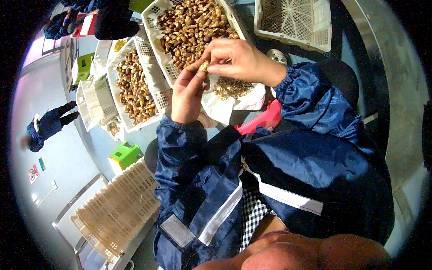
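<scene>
Left hand (188,95), right hand (243,59) pinch stubby mushroom (204,67) at near edge of latticed plastic crate (170,70). Rounded brown mushrooms (193,27) inside.

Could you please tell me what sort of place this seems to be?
Probably a food-sorting workroom: a white crate holds many brown, mushroom-like pieces, a stack of crates stands at the left, and a person further off wears dark blue.

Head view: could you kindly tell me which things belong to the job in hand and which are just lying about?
Likely in use: small piece in left hand and right hand; nearest crate of brown pieces; white sheet with dark scraps.

Likely just lying about: green plastic object; stacked pale crates.
</scene>
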Motion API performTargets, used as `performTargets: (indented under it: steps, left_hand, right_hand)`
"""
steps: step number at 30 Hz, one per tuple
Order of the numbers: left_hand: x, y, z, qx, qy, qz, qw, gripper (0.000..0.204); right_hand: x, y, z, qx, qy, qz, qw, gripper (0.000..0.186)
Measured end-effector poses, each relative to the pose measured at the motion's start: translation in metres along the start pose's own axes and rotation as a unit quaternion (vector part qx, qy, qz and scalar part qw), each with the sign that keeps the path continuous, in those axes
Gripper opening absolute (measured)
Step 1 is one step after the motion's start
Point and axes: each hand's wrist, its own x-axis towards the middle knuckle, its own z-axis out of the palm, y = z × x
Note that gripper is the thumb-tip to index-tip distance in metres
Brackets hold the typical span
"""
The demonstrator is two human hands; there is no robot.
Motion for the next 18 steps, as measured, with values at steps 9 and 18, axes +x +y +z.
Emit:
performTargets:
  steps: [9, 18]
  left_hand:
    - [-0.015, 0.002, -0.007, -0.042, 0.019, 0.078, 0.996, 0.025]
    - [-0.016, 0.001, -0.003, 0.045, 0.043, 0.118, 0.991, 0.027]
  right_hand:
    - [0.004, -0.004, 0.007, 0.111, -0.038, 0.160, 0.980, 0.013]
    - [0.006, -0.005, 0.011, 0.143, -0.040, 0.168, 0.974, 0.016]
